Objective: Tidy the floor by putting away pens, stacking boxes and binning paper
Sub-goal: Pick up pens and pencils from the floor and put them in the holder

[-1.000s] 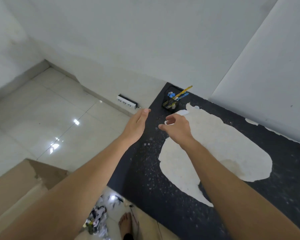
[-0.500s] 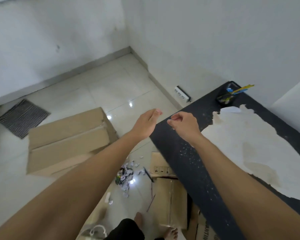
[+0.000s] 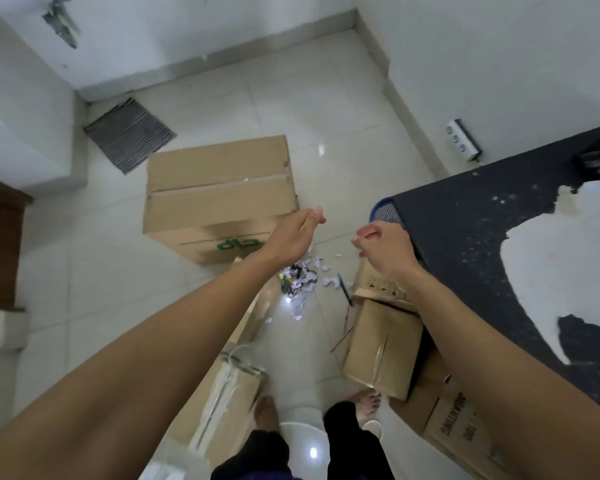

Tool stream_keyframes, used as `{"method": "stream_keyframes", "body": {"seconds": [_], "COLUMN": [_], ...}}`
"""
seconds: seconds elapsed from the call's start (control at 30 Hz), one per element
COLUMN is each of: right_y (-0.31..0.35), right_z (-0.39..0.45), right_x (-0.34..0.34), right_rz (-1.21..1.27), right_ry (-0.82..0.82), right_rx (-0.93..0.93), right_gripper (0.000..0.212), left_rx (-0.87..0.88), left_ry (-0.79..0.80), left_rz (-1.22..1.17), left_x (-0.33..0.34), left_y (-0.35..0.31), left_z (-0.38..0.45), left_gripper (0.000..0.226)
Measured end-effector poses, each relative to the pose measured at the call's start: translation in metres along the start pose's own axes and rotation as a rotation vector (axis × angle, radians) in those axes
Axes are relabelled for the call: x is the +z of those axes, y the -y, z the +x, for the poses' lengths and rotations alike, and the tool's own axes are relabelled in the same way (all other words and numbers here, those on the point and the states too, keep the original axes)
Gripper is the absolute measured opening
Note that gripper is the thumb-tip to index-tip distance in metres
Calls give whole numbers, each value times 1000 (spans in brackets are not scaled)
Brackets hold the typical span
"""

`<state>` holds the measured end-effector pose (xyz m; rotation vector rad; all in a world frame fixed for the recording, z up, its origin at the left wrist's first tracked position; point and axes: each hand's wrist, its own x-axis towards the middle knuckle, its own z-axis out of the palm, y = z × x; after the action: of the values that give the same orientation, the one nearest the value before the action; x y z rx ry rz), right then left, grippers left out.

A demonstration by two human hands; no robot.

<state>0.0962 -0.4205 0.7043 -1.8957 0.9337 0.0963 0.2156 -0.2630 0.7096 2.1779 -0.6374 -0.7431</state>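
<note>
A white tiled floor (image 3: 111,271) filled most of the frame. A black table (image 3: 482,244) with a large patch of its surface peeled to white took up the right side. A big closed cardboard box (image 3: 219,188) with green print on its near face sat on the tiles above centre. A narrower box (image 3: 381,344) lay at lower right against the table's edge, a printed box (image 3: 461,431) stood below it, and another box (image 3: 222,407) with clear tape lay at lower centre beside the person's bare feet.

A dark ribbed mat (image 3: 130,133) lay in the upper left, by the wall. A white power strip (image 3: 463,140) rested on the floor at upper right.

The left hand (image 3: 291,237) reached out mid-frame, above the near edge of the big box, its fingers straight, held together and holding nothing. The right hand (image 3: 385,247) hovered just right of it, well clear of the floor, fingers curled loosely inward with nothing seen in them.

Between and below the two hands, a small heap of torn paper scraps (image 3: 300,282) lay on the tiles, a few white bits scattered around it. Just right of the heap lay a dark pen (image 3: 345,294), and below it a thinner pen (image 3: 342,336) beside the narrower box. A pen holder (image 3: 598,161) stood at the far right edge on the table, too dark to read clearly.
</note>
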Motion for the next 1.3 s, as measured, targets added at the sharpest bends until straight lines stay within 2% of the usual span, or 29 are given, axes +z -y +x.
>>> {"method": "stream_keyframes", "body": {"seconds": [0.2,0.43,0.57,0.7,0.77,0.9,1.3], "right_y": [1,11,18,10,-4,-55,-267], "right_z": [-32,-68,-76,-81,-80,-54,127], "right_x": [85,152,187,218,227,248,372], "right_rz": [-80,-180,-199,-170,-165,-189,-191], "right_ry": [100,142,169,209,235,266,217], "right_rx": [24,51,26,32,55,67,-47], "right_gripper": [17,16,10,9,8,13,16], "left_rx": [-57,-141,-130,-197,-225,-271,-278], "left_ry": [-17,-61,-99,-103,-124,-136,-180], "left_rz": [1,-60,-83,-113,-122,-145,-135], "left_x": [-41,-90,-100,-89,-78,-40,169], "left_y": [79,156,176,203,219,258,436], "left_z": [-48,-96,-116,-124,-123,-103,42], "left_gripper": [53,51,53,58,60,52,43]}}
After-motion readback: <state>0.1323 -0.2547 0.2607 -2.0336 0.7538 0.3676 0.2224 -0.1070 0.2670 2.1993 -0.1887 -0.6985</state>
